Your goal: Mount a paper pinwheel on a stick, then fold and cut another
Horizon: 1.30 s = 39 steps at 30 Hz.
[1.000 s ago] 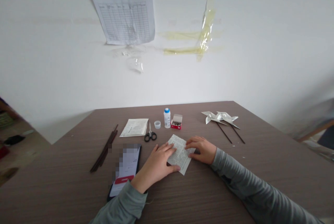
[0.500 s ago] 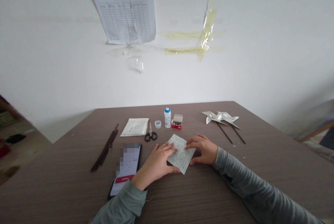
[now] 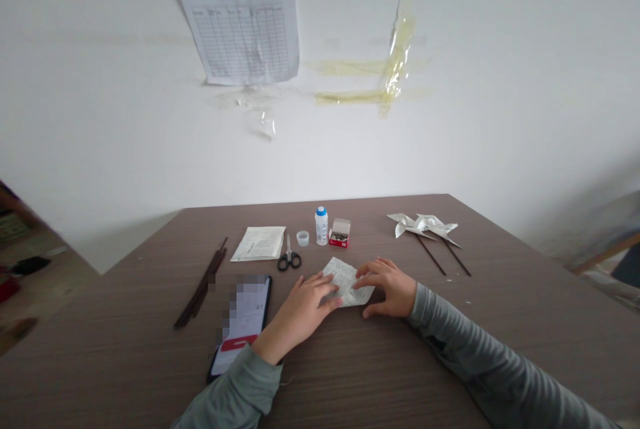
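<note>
A small sheet of printed paper (image 3: 345, 276) lies on the table between my two hands. Its near corner is bent up and over, making a curved edge toward me. My left hand (image 3: 305, 309) grips the paper at its left side, fingers on top and thumb at the bent corner. On the right edge rest the fingertips of my right hand (image 3: 387, 286), fingers curved and spread, the thumb apart on the table. Above the paper stand black-handled scissors (image 3: 289, 259) and an open red box of small metal pieces (image 3: 340, 236).
Beyond are a white bottle with a blue cap (image 3: 321, 226), a small clear cup (image 3: 303, 238) and a stack of printed paper (image 3: 259, 244). Dark sticks (image 3: 203, 282) and a phone (image 3: 243, 329) lie left. Paper pinwheels on sticks (image 3: 425, 226) lie at the back right.
The paper's near corner, flat and pointing toward me before, is now bent upward and away. My left thumb has moved up with it; my right hand has barely shifted.
</note>
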Each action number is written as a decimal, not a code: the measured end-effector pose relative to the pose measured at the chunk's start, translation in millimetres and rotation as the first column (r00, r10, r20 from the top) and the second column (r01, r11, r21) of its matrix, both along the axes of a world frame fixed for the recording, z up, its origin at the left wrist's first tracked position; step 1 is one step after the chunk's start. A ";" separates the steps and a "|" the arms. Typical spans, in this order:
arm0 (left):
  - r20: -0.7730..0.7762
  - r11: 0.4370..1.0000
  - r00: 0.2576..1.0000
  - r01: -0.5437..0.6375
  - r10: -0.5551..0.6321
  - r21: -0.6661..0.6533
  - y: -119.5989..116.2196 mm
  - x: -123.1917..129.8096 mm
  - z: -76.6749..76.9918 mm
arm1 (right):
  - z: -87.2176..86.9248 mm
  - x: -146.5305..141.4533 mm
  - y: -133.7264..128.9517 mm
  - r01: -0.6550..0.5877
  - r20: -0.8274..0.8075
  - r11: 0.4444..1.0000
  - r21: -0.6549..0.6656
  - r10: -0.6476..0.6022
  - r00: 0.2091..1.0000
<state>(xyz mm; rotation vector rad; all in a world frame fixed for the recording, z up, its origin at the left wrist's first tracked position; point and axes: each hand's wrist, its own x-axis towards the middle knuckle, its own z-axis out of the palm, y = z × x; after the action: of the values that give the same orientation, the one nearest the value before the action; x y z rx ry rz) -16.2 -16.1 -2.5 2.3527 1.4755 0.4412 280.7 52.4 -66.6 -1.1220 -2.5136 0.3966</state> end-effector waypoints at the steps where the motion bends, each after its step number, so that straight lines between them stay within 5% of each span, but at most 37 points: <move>1: 0.004 1.000 1.000 -0.004 0.004 0.004 0.6 0.6 0.4 | -1.6 -0.4 0.3 0.000 -0.003 1.000 0.007 0.000 1.000; 9: 0.042 0.999 0.999 -0.036 0.034 0.035 4.0 2.2 -2.4 | -8.0 0.8 4.9 0.033 0.002 0.997 0.076 -0.034 0.999; 22: 0.007 0.993 0.996 -0.093 0.093 0.078 8.3 -2.5 -3.5 | 15.8 4.5 -2.8 0.129 -0.062 0.992 -0.011 -0.130 0.990; 30: 0.133 0.987 0.986 -0.115 0.100 0.116 12.5 -2.9 -16.9 | 5.9 -5.1 -3.5 0.218 -0.173 0.976 -0.003 -0.215 0.961; 39: 0.058 0.983 0.994 -0.102 0.094 0.151 10.6 1.3 -16.3 | 6.7 -10.2 -7.8 0.225 -0.084 0.969 0.101 -0.217 0.973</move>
<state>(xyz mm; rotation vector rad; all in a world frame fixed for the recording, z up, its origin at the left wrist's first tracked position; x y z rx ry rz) -14.9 -5.5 -18.8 2.3726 1.5909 0.6573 270.5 44.6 -59.9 -1.3025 -2.2865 0.2300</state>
